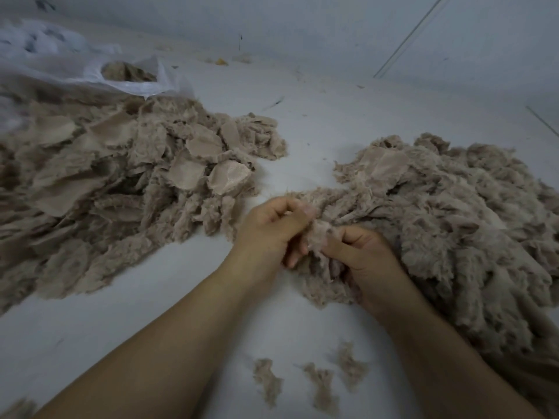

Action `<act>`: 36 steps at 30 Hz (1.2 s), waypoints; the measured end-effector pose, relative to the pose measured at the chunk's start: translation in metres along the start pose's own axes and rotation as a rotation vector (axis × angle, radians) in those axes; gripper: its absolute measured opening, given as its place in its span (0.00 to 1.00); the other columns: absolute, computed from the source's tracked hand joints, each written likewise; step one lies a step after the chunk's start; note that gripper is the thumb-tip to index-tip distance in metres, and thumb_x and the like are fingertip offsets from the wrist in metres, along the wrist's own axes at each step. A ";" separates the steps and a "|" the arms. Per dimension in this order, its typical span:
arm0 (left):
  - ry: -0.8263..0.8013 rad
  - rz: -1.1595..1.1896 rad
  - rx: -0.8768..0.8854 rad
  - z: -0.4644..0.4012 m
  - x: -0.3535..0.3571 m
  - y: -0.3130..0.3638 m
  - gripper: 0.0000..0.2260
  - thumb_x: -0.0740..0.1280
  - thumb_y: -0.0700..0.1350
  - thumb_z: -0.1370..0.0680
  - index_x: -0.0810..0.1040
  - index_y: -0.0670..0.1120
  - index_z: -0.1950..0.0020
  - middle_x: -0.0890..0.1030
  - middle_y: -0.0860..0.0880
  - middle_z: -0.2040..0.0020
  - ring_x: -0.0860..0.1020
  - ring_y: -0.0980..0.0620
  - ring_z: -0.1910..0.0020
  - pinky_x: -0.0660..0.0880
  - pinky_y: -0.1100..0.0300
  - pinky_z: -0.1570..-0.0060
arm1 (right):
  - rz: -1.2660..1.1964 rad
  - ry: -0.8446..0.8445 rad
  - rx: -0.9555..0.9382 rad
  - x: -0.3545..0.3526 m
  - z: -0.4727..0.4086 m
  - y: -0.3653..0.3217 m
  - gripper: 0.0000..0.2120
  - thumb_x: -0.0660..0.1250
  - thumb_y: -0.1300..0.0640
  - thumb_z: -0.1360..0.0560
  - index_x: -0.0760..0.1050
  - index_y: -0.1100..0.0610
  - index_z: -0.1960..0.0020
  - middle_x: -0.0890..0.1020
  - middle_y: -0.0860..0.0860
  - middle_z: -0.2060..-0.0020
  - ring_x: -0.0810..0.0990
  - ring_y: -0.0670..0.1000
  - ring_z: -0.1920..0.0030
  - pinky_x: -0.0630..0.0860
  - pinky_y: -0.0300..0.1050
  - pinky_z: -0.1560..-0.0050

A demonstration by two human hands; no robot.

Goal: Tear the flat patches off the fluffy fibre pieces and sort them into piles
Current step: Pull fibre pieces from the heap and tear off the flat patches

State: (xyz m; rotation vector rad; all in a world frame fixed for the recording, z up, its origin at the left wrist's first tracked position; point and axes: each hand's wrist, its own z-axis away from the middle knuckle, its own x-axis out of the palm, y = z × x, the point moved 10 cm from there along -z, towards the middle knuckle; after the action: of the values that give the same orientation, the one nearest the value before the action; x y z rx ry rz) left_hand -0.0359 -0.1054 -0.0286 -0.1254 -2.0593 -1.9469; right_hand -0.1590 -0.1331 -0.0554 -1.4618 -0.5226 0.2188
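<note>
Centrally, a fluffy fibre piece (320, 234) is gripped between both hands just above the white bench (151, 328). The left hand (272, 228) is curled into a loose fist, with its fingers and thumb pinched on the upper edge of the piece. The right hand (363, 255) is curled too, its thumb and fingers closed on the lower part of the same piece, and its wrist is laid against the near edge of the right pile (453, 225). That right pile is made up mostly of tan fluffy material, with one flat mesh-like patch (390, 167) seen near its top. A larger left pile (106, 189) is spread across the left of the bench, well apart from the hands, and many flat patches are seen lying face up on it among fluffy pieces. Behind the left pile, a white plastic bag (121, 77) is lying open, with more tan material visible in its mouth. Near the bottom edge, between the two forearms, three small loose tufts (266, 379) are scattered on the bench. Whether a patch is attached to the held piece cannot be told.
</note>
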 end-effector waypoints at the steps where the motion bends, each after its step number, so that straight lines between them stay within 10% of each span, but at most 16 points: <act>1: -0.052 -0.032 0.001 0.002 0.009 0.000 0.05 0.71 0.42 0.25 0.80 0.42 0.57 0.76 0.49 0.74 0.68 0.56 0.80 0.64 0.68 0.80 | -0.012 -0.026 -0.008 0.004 0.001 -0.002 0.10 0.74 0.59 0.32 0.77 0.64 0.66 0.79 0.52 0.76 0.76 0.47 0.77 0.73 0.37 0.73; 11: 0.169 -0.025 0.043 0.000 -0.024 0.003 0.11 0.67 0.40 0.22 0.78 0.44 0.64 0.73 0.47 0.76 0.65 0.52 0.82 0.61 0.67 0.79 | -0.036 0.138 0.055 -0.007 0.002 0.003 0.19 0.64 0.66 0.22 0.79 0.57 0.70 0.76 0.52 0.78 0.72 0.46 0.80 0.68 0.34 0.78; 17: -0.965 -0.418 -0.305 0.054 0.036 -0.020 0.11 0.74 0.41 0.28 0.83 0.42 0.47 0.83 0.46 0.67 0.74 0.57 0.80 0.67 0.68 0.80 | -0.148 0.297 0.096 -0.019 0.001 0.007 0.10 0.66 0.62 0.22 0.76 0.63 0.62 0.68 0.49 0.79 0.66 0.49 0.76 0.63 0.41 0.70; 24: -0.106 -0.355 0.037 0.006 0.006 0.007 0.16 0.78 0.51 0.37 0.76 0.45 0.60 0.74 0.52 0.74 0.69 0.58 0.79 0.64 0.67 0.80 | -0.044 0.149 0.065 -0.004 0.005 -0.002 0.12 0.71 0.50 0.35 0.78 0.58 0.70 0.75 0.55 0.77 0.72 0.47 0.79 0.69 0.36 0.78; 29: 0.038 -0.227 0.008 0.002 -0.005 -0.002 0.12 0.68 0.38 0.22 0.76 0.43 0.65 0.74 0.49 0.76 0.67 0.54 0.82 0.63 0.68 0.80 | -0.069 0.060 0.044 0.004 0.005 -0.001 0.18 0.70 0.49 0.27 0.80 0.65 0.64 0.77 0.56 0.75 0.74 0.51 0.75 0.72 0.39 0.71; 36: 0.064 -0.185 -0.062 0.001 -0.006 -0.010 0.16 0.65 0.45 0.20 0.79 0.46 0.67 0.76 0.45 0.74 0.71 0.50 0.79 0.65 0.63 0.78 | -0.022 0.077 0.044 0.001 0.001 0.003 0.17 0.68 0.48 0.28 0.78 0.60 0.68 0.71 0.51 0.77 0.69 0.48 0.76 0.67 0.41 0.70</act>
State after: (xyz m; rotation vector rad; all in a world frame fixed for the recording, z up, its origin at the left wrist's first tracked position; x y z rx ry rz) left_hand -0.0326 -0.1038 -0.0399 0.1174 -2.0334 -2.0944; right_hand -0.1582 -0.1313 -0.0578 -1.4154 -0.4680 0.1551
